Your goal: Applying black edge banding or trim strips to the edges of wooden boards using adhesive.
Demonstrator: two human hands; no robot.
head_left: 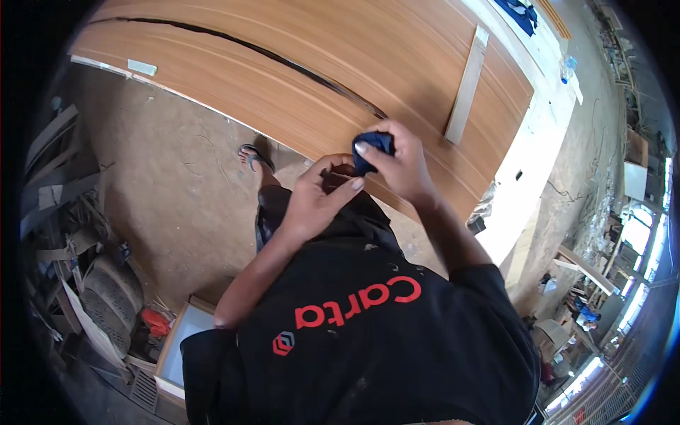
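Observation:
My right hand (405, 161) pinches a small bunched dark blue cloth (374, 150), its thumb pressed on the near side and its fingers behind. Just left of the cloth is my left hand (317, 202), its fingers curved and its thumb apart; I see nothing between them. Its fingertips come close to the cloth, and I cannot tell whether they touch. Both hands are over the near edge of a large wood-grain panel (319, 42). A long dark line (283, 58) runs across the panel and ends close to my right hand.
A narrow wooden strip (467, 85) lies on the panel's right part, and a small pale block (142, 67) sits at its left near edge. Dark blue fabric (520, 15) and a plastic bottle (569, 69) are at the far right. A pale open box (172, 361) stands low on the left.

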